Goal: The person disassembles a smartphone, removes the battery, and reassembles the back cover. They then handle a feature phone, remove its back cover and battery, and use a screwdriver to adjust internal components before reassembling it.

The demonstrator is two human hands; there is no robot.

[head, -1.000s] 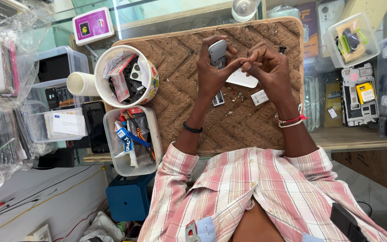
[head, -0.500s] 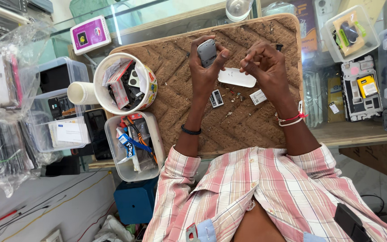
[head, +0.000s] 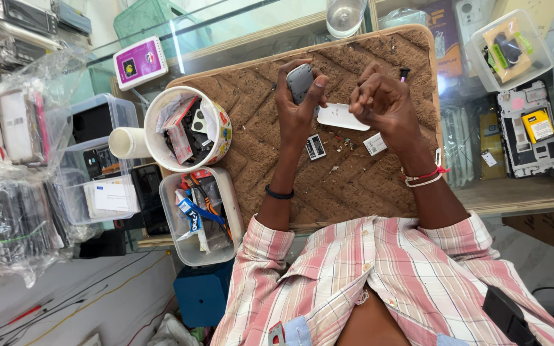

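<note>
I see the small grey phone (head: 301, 82) clamped upright in the left hand (head: 297, 106), fingers wrapped around it. The right hand (head: 379, 102) sits just beside it, fingers curled together, seemingly empty. A white cover (head: 341, 117) lies between them on the desk (head: 354, 186).

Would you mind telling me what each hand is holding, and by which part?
The left hand grips a small grey phone by its lower half, fingers wrapped around its sides. The right hand is curled closed; whether it holds anything cannot be told.
</note>
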